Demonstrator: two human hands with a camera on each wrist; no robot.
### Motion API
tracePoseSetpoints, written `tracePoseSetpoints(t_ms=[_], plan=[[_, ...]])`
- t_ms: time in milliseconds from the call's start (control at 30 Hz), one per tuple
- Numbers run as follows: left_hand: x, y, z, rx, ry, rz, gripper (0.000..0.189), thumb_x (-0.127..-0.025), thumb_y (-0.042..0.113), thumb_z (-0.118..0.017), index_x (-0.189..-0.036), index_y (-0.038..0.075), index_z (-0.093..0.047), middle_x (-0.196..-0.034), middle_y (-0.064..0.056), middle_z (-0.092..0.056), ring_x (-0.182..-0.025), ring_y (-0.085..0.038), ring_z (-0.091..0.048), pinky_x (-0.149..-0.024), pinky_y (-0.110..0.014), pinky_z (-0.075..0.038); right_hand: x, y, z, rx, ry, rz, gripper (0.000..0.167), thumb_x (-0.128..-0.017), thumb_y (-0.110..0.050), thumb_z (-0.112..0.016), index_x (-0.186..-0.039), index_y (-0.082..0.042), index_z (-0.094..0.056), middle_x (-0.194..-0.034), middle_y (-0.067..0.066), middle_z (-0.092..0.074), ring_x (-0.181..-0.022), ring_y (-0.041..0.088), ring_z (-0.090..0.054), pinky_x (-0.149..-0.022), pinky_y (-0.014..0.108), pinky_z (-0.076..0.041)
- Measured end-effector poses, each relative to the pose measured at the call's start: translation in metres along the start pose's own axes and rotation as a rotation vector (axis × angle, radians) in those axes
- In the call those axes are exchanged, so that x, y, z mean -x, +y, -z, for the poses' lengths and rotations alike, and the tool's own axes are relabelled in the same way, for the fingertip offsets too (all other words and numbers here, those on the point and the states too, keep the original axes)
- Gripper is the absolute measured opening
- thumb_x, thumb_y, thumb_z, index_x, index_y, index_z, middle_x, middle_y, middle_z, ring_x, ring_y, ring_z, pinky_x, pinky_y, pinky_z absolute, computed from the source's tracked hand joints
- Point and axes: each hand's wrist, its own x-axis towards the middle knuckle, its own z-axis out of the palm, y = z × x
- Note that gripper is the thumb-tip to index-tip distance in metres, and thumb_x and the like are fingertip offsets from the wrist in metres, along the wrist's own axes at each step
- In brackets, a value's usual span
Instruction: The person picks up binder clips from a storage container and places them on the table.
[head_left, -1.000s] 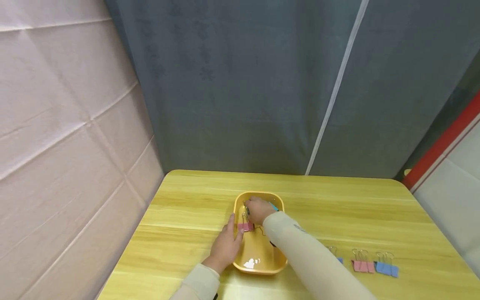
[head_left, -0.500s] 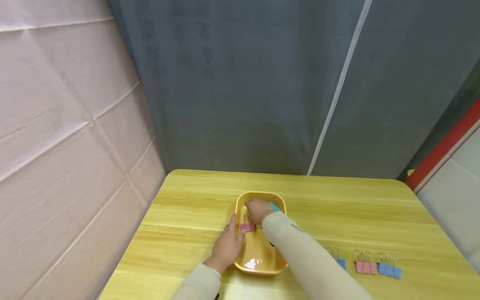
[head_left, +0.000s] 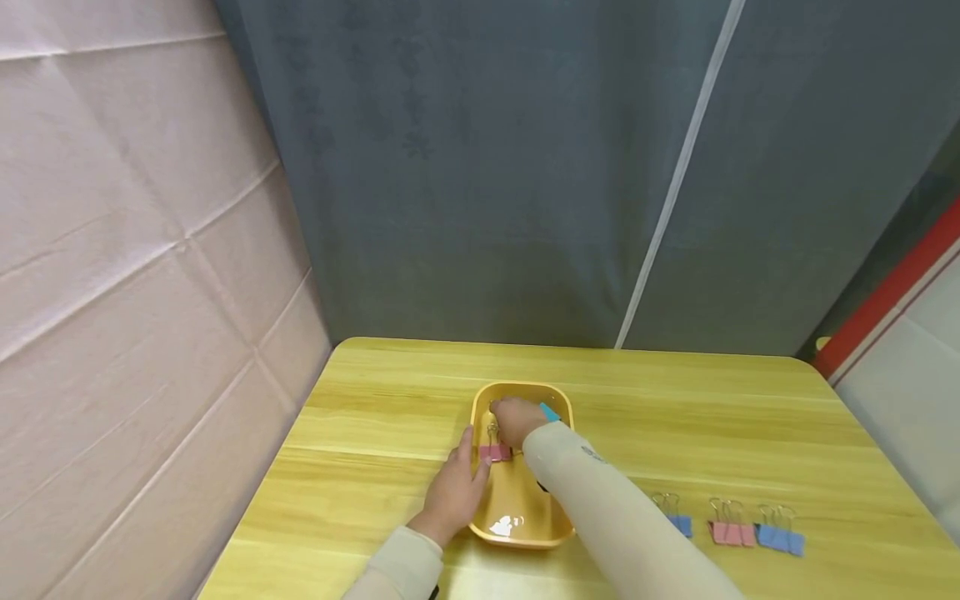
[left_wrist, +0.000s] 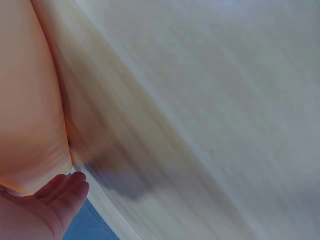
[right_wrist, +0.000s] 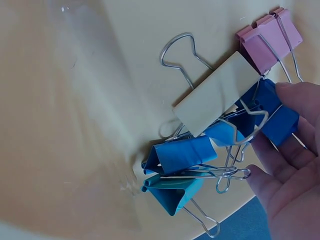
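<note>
A yellow tray (head_left: 522,545) stands on the wooden table. My left hand (head_left: 453,490) grips its left rim, thumb over the inside and fingers along the outer wall. Inside the far part of the tray, my right hand (head_left: 517,422) holds a dark blue binder clip (right_wrist: 283,122) between thumb and fingers. Beside it in the right wrist view lie a cream binder clip (right_wrist: 216,95), a pink binder clip (right_wrist: 272,40), a blue binder clip (right_wrist: 184,154) and a teal one below that. Their wire handles overlap. My right hand and sleeve hide part of the tray in the head view.
To the right on the table lie a pink binder clip (head_left: 732,534), a blue binder clip (head_left: 780,539) and another blue one, partly behind my right sleeve (head_left: 615,508). A grey curtain (head_left: 465,183) hangs behind the table; a pale cloth wall (head_left: 135,250) is at left.
The head view shifts very slightly. My right hand has turned a little within the tray; my left hand keeps its place on the rim.
</note>
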Motion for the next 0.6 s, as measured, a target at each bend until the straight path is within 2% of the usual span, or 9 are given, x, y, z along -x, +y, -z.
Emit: tracePoseSetpoints(t_ms=[133, 333, 467, 600], plan=[[0.0005, 0.0011, 0.0002, -0.004, -0.001, 0.000, 0.063, -0.102, 0.033, -0.045, -0.153, 0.003, -0.021, -0.137, -0.030, -0.048, -0.117, -0.047, -0.054, -0.098, -0.058, -0.046, 0.0009, 0.0018, -0.0006, -0.012, 0.025, 0.016, 0.026, -0.085, -0.002, -0.065, -0.110, -0.009, -0.066, -0.095, 0.006, -0.068, -0.092, 0.022, -0.066, -0.083, 0.037, -0.056], [0.0020, 0.0011, 0.0010, 0.009, -0.014, 0.008, 0.064, -0.102, 0.034, -0.045, -0.153, 0.004, -0.020, -0.139, -0.029, -0.047, -0.118, -0.047, -0.053, -0.098, -0.059, -0.045, 0.0052, 0.0020, 0.0007, -0.040, 0.062, 0.034, 0.019, -0.088, -0.004, -0.063, -0.106, -0.008, -0.066, -0.093, 0.008, -0.069, -0.091, 0.025, -0.067, -0.082, 0.039, -0.057], [0.0021, 0.0016, 0.0015, 0.016, -0.019, 0.013, 0.064, -0.102, 0.034, -0.045, -0.153, 0.005, -0.019, -0.140, -0.029, -0.046, -0.119, -0.047, -0.052, -0.099, -0.058, -0.044, 0.0077, 0.0027, 0.0047, -0.060, 0.066, 0.031, 0.014, -0.087, -0.005, -0.064, -0.101, -0.009, -0.066, -0.089, 0.005, -0.068, -0.085, 0.021, -0.066, -0.077, 0.038, -0.057], [0.0024, 0.0022, 0.0020, 0.018, -0.018, 0.016, 0.064, -0.102, 0.034, -0.045, -0.153, 0.005, -0.020, -0.140, -0.028, -0.046, -0.119, -0.046, -0.053, -0.099, -0.058, -0.044, 0.0092, 0.0044, 0.0092, -0.086, 0.055, 0.030, 0.022, -0.081, -0.004, -0.070, -0.103, -0.009, -0.066, -0.091, 0.003, -0.068, -0.083, 0.017, -0.063, -0.077, 0.036, -0.056]])
